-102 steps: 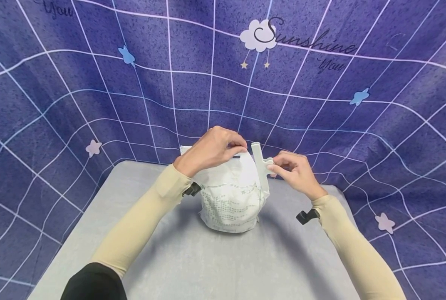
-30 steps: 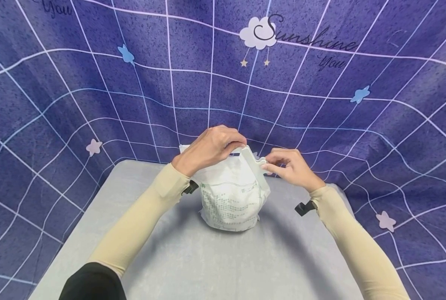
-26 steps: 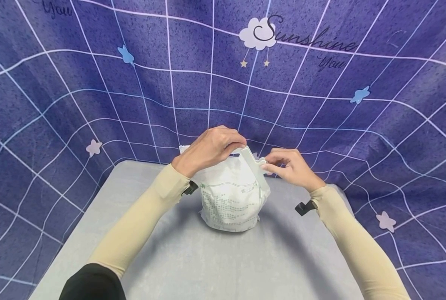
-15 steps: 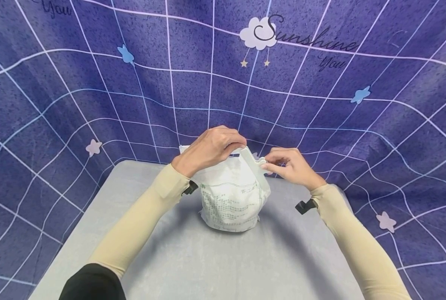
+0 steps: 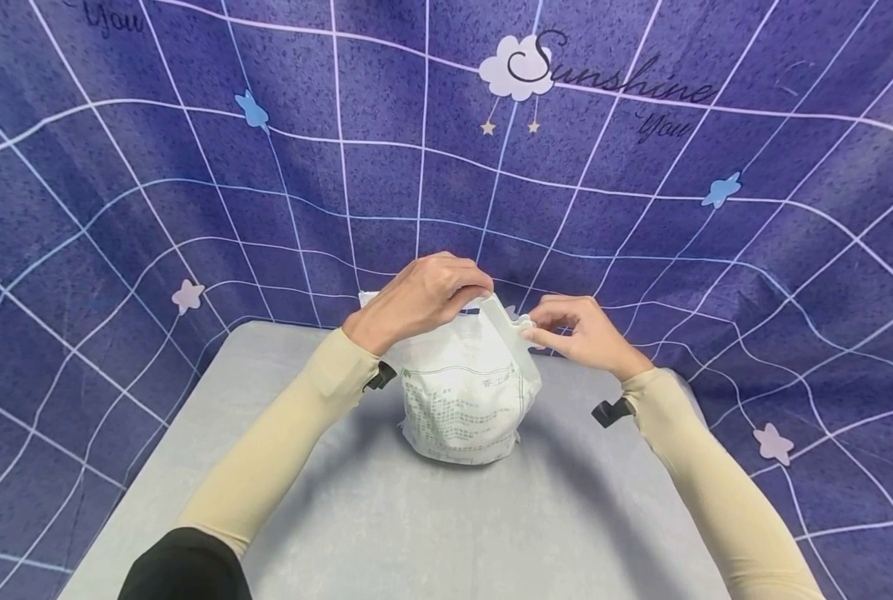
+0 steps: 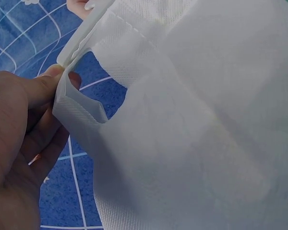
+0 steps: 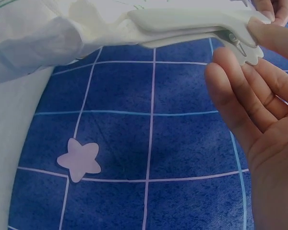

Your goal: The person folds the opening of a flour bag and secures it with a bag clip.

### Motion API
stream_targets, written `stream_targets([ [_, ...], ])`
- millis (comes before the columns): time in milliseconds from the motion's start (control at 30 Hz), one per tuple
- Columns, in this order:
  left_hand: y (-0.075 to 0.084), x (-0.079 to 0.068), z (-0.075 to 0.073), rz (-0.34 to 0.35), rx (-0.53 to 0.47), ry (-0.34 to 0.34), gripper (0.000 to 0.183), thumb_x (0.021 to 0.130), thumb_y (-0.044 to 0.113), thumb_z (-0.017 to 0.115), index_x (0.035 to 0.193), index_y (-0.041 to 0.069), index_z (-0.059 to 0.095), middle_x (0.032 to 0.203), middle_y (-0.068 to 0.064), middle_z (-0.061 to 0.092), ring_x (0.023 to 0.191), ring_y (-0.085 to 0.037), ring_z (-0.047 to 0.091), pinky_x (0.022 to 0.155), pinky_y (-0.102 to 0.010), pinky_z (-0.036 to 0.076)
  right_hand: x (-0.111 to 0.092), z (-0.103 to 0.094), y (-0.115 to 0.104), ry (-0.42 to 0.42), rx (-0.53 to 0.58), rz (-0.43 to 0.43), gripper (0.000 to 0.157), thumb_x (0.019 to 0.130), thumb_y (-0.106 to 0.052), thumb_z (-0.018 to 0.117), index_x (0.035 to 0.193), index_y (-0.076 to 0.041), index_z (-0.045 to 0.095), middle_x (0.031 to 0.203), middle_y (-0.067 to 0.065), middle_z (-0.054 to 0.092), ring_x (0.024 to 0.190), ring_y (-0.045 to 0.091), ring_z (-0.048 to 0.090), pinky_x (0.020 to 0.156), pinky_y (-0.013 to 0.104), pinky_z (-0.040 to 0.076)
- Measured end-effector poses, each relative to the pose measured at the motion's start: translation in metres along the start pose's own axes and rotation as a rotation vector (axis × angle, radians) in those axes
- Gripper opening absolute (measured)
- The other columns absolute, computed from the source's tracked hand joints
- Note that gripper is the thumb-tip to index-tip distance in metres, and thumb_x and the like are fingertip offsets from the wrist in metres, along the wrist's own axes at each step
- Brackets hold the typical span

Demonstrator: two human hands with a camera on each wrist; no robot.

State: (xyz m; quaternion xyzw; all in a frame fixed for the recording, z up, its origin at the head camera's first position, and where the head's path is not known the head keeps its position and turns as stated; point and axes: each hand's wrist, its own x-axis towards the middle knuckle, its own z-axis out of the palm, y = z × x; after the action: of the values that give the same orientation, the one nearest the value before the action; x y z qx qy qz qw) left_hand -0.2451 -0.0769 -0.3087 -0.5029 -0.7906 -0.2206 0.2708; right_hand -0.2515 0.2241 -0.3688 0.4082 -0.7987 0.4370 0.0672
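Left hand (image 5: 426, 292) pinches white, green-printed, cloth-like bag (image 5: 461, 408) at top, right hand (image 5: 581, 335) pinches long white plastic clip (image 7: 182, 26); flat, taut layers likely seat clip best.

White bag (image 5: 461, 408) of thin, matt, cloth-like material, softly creased, with a finely ribbed texture along its upper edge. The white clip (image 7: 182, 24) looks like smooth plastic with a faint sheen, and a small metal spring (image 7: 232, 37) shows at its pivot. Beneath, the grey surface (image 5: 416, 533) looks matt and faintly mottled. The blue-purple hanging (image 5: 386, 183) is rippled, matt cloth; the beige sleeves (image 5: 281, 442) are smooth, stretchy-looking fabric.
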Motion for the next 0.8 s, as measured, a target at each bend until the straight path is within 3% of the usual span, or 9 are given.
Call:
stream_targets([
  [800, -0.0006, -0.0014, 0.0032, -0.05, -0.024, -0.002, 0.01, 0.102, 0.01, 0.073, 0.107, 0.01, 0.082, 0.101, 0.001, 0.079, 0.088, -0.017, 0.07, 0.084, -0.034, 0.058, -0.0002, 0.0017, 0.0044, -0.026, 0.082, 0.069, 0.014, 0.097, -0.002, 0.076, 0.109, -0.008, 0.08, 0.096, 0.005, 0.073, 0.086, 0.016, 0.07, 0.081, 0.026, 0.062],
])
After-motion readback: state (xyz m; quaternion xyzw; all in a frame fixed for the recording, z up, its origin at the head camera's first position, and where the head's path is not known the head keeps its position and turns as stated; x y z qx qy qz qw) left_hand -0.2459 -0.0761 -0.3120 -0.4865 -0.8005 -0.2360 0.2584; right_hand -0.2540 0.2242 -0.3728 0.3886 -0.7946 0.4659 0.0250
